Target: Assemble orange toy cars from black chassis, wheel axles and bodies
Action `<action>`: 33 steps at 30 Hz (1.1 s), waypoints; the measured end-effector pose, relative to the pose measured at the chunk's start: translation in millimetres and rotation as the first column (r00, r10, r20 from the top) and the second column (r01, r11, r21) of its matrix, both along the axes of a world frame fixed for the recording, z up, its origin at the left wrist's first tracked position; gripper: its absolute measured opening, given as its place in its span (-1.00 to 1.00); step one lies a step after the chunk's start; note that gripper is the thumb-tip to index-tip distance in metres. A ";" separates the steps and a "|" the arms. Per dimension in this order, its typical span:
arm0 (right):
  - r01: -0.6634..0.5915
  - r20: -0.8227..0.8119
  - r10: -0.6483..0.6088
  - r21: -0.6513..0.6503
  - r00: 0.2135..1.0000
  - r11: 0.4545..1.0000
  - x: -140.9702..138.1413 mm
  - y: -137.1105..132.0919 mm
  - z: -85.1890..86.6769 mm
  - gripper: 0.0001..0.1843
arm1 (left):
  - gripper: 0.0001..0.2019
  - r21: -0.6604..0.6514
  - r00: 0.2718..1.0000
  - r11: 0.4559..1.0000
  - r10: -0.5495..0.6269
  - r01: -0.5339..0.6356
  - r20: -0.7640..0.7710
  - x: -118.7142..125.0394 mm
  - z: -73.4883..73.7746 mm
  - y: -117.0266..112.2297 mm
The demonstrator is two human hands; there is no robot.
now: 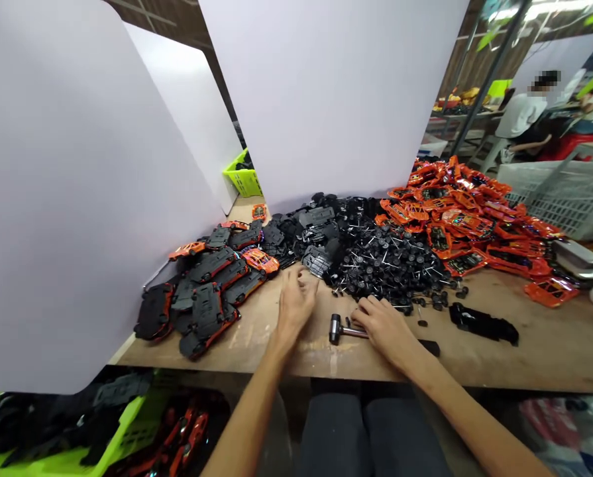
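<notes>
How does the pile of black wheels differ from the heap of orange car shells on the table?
The wheel pile is black with silvery axles; the shell heap is mostly shiny orange. The wheel pile is made of small parts, the shell heap of larger ones. The wheel pile lies nearer the right hand than the shell heap. Both are jumbled on the table.

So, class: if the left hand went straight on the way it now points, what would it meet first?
Probably the dark car base just beyond the left hand; depth is unclear, so I can't tell whether they already touch.
</notes>
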State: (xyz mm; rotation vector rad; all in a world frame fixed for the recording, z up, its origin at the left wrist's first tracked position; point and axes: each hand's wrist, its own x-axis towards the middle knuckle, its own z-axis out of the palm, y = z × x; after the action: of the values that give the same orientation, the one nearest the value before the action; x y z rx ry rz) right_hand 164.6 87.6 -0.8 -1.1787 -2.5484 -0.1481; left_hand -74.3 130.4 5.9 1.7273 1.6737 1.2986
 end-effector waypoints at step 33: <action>0.140 -0.748 -0.521 -0.513 0.412 0.847 38.8 33.5 29.1 -0.50 | -0.51 -0.283 0.663 0.957 0.255 -0.067 0.704 -8.7 -9.7 -79.7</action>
State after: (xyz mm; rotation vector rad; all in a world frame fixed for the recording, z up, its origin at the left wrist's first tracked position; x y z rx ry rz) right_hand 203.3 121.1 28.2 -1.3958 -1.3944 0.7303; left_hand -83.0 50.7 -3.9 0.7302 1.4079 1.5214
